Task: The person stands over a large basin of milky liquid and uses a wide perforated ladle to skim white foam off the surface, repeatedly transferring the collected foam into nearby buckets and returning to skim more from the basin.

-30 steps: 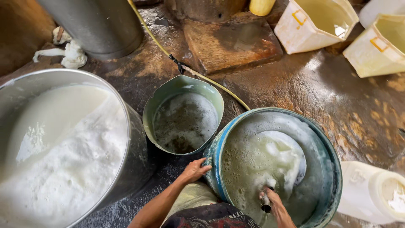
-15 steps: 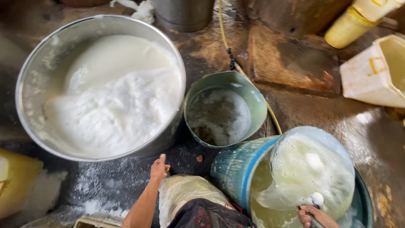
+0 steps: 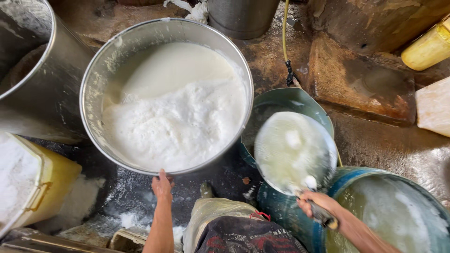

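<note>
The left hand (image 3: 162,185) rests w/ fingers flat on the near rim of the big steel basin (image 3: 96,79), not gripping it; the basin holds white foamy liquid. To the right of the basin, the right hand (image 3: 315,202) is closed around the handle of a round scoop pan (image 3: 293,150) full of milky liquid, lifted over a green bucket (image 3: 300,97). A blue barrel (image 3: 356,180) stands just right of the scoop.

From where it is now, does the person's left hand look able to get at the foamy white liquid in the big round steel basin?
Probably yes: the left hand already touches the steel basin at its near rim, and nothing covers the white liquid.
</note>
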Tool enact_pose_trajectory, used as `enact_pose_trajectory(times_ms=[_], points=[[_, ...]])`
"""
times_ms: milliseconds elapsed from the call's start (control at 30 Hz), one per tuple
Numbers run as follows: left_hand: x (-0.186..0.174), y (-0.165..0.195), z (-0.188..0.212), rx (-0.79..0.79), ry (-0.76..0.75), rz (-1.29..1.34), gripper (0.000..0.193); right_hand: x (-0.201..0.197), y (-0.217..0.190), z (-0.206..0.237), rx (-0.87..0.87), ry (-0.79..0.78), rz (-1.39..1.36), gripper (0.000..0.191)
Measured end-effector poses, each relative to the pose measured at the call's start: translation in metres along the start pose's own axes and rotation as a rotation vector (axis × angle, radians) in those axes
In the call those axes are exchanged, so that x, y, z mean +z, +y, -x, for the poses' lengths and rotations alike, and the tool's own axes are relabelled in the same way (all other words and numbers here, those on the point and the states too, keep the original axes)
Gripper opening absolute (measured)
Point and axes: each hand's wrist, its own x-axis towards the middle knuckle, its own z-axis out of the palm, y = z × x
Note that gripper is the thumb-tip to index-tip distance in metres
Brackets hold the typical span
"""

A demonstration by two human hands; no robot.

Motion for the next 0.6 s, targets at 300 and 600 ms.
enact_pose_trajectory(times_ms=[300, 600], points=[[-0.020, 0.002, -0.014, -0.138, -0.168, -0.155, 0.047, 0.161, -0.091, -0.104, -0.138, -0.180, 0.377, 0.031], [0.011, -0.012, 0.005, -0.074, -0.740, -0.583, 0.056, 0.211, -0.152, -0.099, -0.524, 0.197, 0.229, 0.012]])
